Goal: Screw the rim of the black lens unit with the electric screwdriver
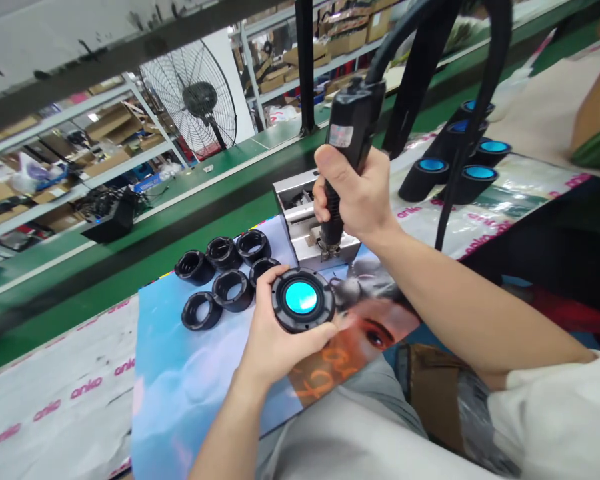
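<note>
Closed round the housing (317,320) at centre frame, the left hand (270,343) lay nearer it; up and right, I saw the right hand (365,193) gripping the driver (361,110), long axis steep, tip down over the metal box (300,215). Lower left, the sheet (45,390) read "anko"; the poster's (180,387) orange lettering and driver's label (341,135) I couldn't read.

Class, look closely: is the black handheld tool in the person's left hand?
No, the right hand grips the black handheld tool, while the left hand holds a round black part with a shiny blue centre.
</note>
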A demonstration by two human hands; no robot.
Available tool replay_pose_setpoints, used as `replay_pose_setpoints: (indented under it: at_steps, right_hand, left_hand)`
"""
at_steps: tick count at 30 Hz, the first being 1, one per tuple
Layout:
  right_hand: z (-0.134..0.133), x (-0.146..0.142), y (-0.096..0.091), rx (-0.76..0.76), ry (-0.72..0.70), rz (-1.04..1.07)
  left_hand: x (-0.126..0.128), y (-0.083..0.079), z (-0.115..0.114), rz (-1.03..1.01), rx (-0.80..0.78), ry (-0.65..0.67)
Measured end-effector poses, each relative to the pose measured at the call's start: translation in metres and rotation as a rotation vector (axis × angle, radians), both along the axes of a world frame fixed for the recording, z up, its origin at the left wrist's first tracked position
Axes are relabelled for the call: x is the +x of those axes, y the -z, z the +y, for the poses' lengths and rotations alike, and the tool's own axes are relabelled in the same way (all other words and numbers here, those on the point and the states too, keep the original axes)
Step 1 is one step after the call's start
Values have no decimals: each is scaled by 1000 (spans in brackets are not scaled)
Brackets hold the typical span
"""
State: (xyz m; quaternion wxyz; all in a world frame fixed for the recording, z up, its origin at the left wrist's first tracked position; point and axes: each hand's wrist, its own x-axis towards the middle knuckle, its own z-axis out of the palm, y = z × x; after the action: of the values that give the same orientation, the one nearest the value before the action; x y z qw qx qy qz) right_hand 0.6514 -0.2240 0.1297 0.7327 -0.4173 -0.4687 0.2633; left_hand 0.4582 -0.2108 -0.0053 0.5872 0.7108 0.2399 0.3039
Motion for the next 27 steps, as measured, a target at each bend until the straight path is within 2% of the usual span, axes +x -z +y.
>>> replay_pose_setpoints:
  at_steps: [5,9,13,14,21,27]
  right_hand:
    - [6,13,16,12,55,21]
    - [16,25,47,41,127,24]
    - [30,34,75,216,219,84]
    - [33,34,78,207,231,101]
    - [37,35,77,151,247,134]
    - [37,37,80,139,237,154]
  left_hand:
    - [2,-8,-1,46,-34,29]
    - [1,-5,-1,24,-42,7]
    - [0,-2,0,48,7,52]
    - [0,-3,0,57,5,48]
    - [2,-13,-1,106,-32,10]
    - [0,-6,2,64,-30,20]
